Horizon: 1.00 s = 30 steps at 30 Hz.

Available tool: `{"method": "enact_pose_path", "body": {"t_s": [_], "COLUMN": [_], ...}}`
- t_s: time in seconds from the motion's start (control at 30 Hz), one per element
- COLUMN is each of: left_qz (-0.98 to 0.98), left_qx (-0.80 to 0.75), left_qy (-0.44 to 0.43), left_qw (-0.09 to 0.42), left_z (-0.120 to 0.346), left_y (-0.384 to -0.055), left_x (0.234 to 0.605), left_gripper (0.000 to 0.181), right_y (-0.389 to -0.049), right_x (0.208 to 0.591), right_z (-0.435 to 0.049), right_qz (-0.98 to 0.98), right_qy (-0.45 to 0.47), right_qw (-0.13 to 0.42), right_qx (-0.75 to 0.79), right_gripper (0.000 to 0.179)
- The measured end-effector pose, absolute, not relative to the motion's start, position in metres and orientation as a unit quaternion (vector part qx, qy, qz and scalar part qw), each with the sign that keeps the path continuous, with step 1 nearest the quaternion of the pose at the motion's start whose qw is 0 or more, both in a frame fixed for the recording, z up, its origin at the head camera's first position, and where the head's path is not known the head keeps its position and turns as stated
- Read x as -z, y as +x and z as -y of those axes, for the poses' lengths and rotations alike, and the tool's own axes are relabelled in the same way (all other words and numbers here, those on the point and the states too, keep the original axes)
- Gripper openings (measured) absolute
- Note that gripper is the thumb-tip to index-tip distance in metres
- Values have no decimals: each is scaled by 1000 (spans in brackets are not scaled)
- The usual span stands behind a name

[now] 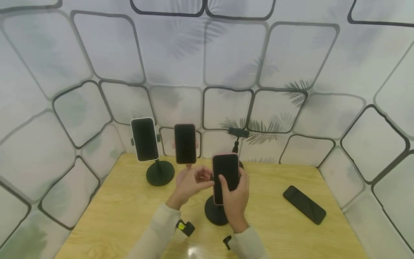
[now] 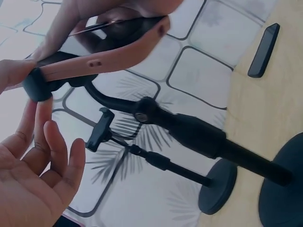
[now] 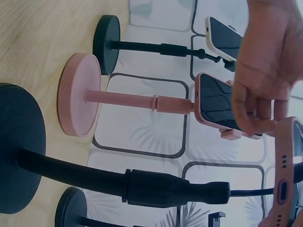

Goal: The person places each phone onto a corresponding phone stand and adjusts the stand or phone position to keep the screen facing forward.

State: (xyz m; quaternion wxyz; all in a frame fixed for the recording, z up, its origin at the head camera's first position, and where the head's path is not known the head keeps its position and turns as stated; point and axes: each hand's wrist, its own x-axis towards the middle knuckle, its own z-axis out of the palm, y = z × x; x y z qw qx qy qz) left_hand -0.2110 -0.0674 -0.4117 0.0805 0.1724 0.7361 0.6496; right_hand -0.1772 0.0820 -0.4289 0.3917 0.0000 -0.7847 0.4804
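Note:
A phone in a pink case (image 1: pixel 225 169) stands upright at a black phone stand (image 1: pixel 215 213), screen towards me. My right hand (image 1: pixel 237 201) grips this phone by its right side, thumb across the screen. At the phone's left edge, my left hand (image 1: pixel 195 182) pinches the stand's small black clamp arm (image 2: pixel 37 86) between thumb and finger. The left wrist view shows that arm against the pink case, with the other left fingers (image 2: pixel 57 142) loosely bent below it. How the clamp's far side sits is hidden behind the phone and the right hand.
A white-edged phone (image 1: pixel 145 139) on a dark stand and another phone (image 1: pixel 185 144) on a pink stand stand at back left. Behind the held phone rises a second black stand with a bare clamp (image 1: pixel 238 132). A loose black phone (image 1: pixel 304 204) lies on the right.

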Motion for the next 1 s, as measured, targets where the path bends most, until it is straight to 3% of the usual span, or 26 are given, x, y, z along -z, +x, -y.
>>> {"method": "enact_pose_path", "body": {"t_s": [0.3,0.43,0.6,0.73,0.87,1.0], "left_qz": [-670,-665,-689,-750,-805,-838], "left_qx": [-691,-674,-635,-587,-545,-512], "left_qy": [257,304,323,280,231,185], "left_qw": [87,111,133,117,41,-26], "left_z": [57,55,51,39,25,16], "left_y": [-196,-192,-190,-189,-190,-190], "left_x": [443,453,467,486,503,509], "left_gripper": [80,95,111,96,67,48], "right_y": [-170,-168,-167,-163,-159,-156], "right_x": [430,431,433,435,436,437], "right_z": [-94,-107,-125,-145,-179,-219], "right_qz": [817,811,813,821,806,789], "right_qy": [28,84,129,141,152,133], "right_qw": [340,307,303,334,394,441], "right_qx": [-464,-491,-480,-442,-416,-406], "right_gripper": [54,46,42,45,48,45]}}
